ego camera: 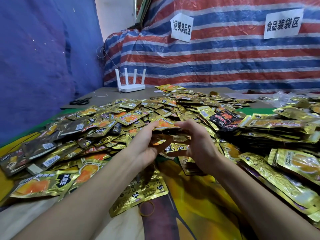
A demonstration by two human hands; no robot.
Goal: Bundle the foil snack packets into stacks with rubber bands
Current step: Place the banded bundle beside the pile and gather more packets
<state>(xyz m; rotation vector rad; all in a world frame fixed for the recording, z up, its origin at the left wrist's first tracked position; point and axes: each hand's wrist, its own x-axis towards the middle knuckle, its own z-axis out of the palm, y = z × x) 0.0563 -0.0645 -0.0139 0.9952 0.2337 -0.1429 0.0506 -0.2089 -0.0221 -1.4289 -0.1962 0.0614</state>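
gold foil packets [107,122] | heaped loose (a few black) | rubber band [146,209] | flat, nearside

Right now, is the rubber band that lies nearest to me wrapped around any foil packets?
No, the rubber band lies loose on the cloth beside a gold foil packet, enclosing nothing.

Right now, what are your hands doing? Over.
Left hand and right hand both grip a packet stack. Rubber band lies loose on the cloth below. Loose packets piled all around.
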